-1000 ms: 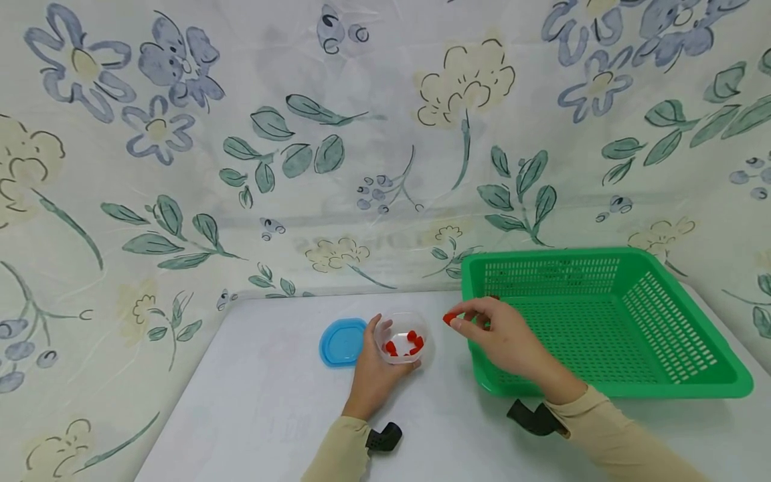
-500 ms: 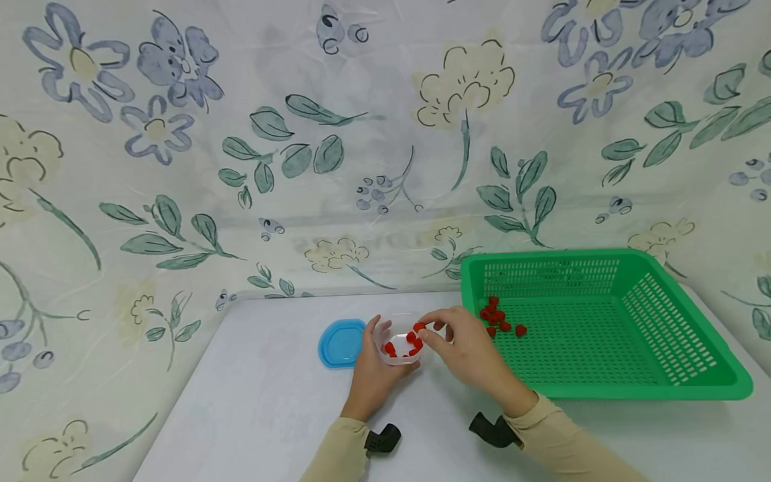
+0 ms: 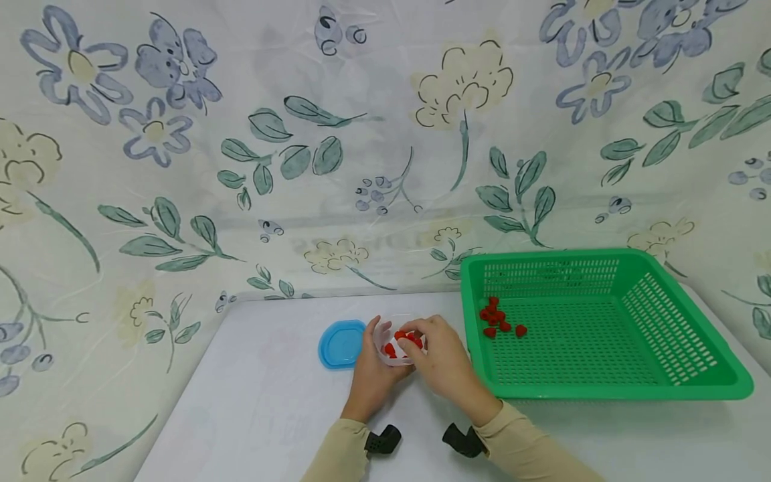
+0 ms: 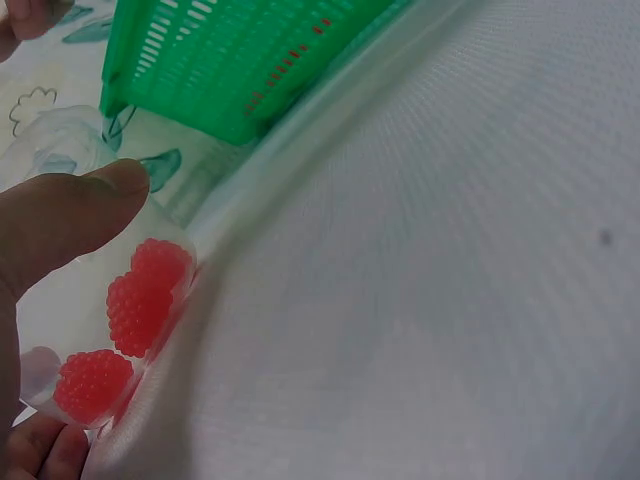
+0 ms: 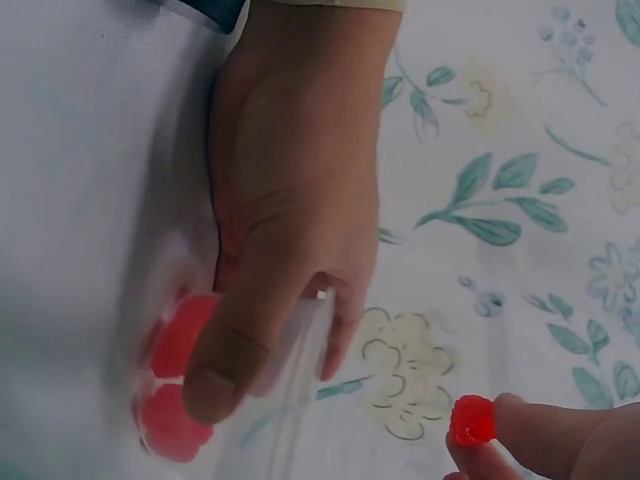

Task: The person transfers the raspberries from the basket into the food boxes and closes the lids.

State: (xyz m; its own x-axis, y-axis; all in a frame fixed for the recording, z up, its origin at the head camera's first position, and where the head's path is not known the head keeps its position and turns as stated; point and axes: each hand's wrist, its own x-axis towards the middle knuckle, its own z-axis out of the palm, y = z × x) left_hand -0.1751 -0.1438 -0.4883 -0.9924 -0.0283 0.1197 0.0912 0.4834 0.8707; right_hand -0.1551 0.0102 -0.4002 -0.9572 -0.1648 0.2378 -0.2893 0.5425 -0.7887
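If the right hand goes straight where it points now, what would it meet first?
Most likely the clear container that the left hand holds, though depth is hard to judge.

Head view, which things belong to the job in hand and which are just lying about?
In the job, it seems:
left hand, holding the clear container
right hand, pinching a red berry
green basket, holding more berries

Apparently just there:
blue lid, on the white table
floral cloth, behind

Clear container (image 4: 60, 310) looks like glossy plastic, berries (image 4: 139, 312) kinda rubbery and bumpy. Basket (image 3: 602, 392) by the right edge of the matt, woven-looking tablecloth (image 3: 271, 402) is smooth plastic.
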